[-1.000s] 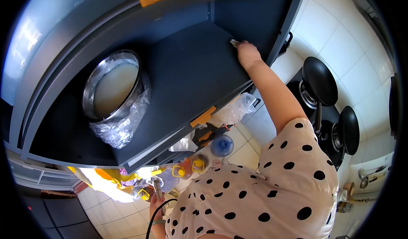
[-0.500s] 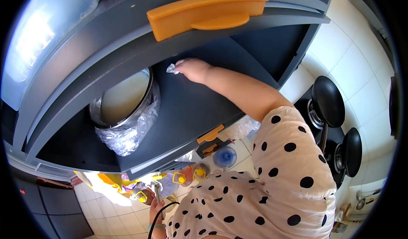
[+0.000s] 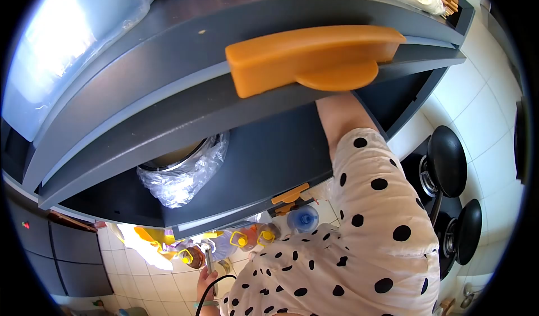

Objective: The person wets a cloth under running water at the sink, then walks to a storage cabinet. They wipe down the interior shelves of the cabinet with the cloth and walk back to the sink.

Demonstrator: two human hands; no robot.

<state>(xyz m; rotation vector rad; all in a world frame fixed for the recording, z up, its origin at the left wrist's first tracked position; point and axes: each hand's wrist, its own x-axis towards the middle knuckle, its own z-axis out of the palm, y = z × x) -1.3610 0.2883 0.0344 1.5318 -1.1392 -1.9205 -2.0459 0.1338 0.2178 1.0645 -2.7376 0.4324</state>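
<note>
A plastic-wrapped bowl (image 3: pixel 188 175) sits left of the right forearm (image 3: pixel 341 116), whose hand hides behind a grey panel (image 3: pixel 269 103), grip untellable; the left hand (image 3: pixel 205 281) grasps a slim bar (image 3: pixel 208 258).

We see a wall of glossy white square tiles (image 3: pixel 488 97) beyond the right edge of a dark grey shelf unit (image 3: pixel 179 119) with an orange handle (image 3: pixel 314 57), and near that same edge a black two-burner gas hob (image 3: pixel 447 207). Below the unit's lower edge we look down on a floor of pale square tiles (image 3: pixel 151 285), with a dark, flat-panelled cabinet (image 3: pixel 78 246) past its lower left corner. Strong white light glares at the unit's upper left.
</note>
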